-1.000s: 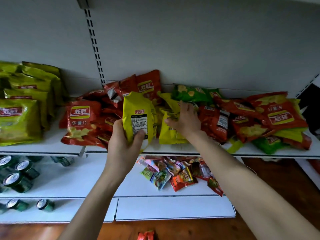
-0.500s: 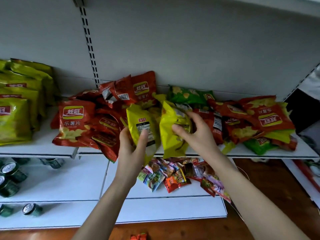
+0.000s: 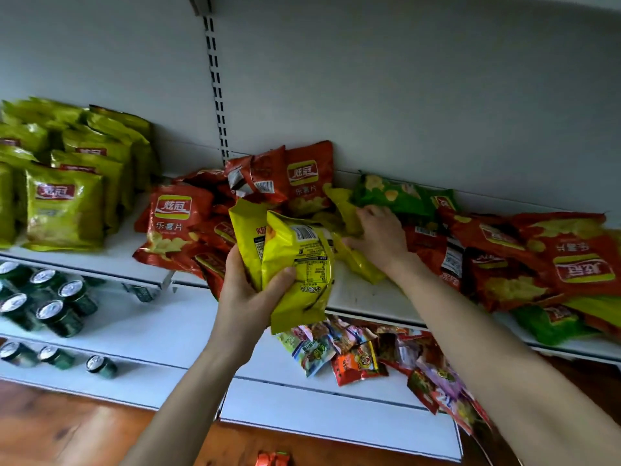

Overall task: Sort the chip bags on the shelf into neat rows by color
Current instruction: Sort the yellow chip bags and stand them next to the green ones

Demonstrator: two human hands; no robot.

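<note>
My left hand [image 3: 250, 297] grips two yellow chip bags [image 3: 295, 264] together in front of the shelf edge [image 3: 366, 297]. My right hand [image 3: 378, 238] reaches into the mixed pile and closes on another yellow bag [image 3: 358, 264] lying on the shelf. Red bags [image 3: 174, 223] are heaped to the left of my hands and more red bags [image 3: 551, 260] lie to the right. A green bag [image 3: 389, 196] sits at the back behind my right hand. Yellow-green bags [image 3: 64, 210] stand in rows at the far left.
On the lower shelf [image 3: 161, 327], dark green cans [image 3: 50, 311] stand at the left and small mixed snack packets [image 3: 363, 358] lie under my hands. More cans [image 3: 53, 356] sit one level down. An orange packet [image 3: 272, 459] lies on the wooden floor.
The second yellow bag has passed from my right hand into my left, which now holds two. My right hand has gone back into the pile onto another yellow bag.
</note>
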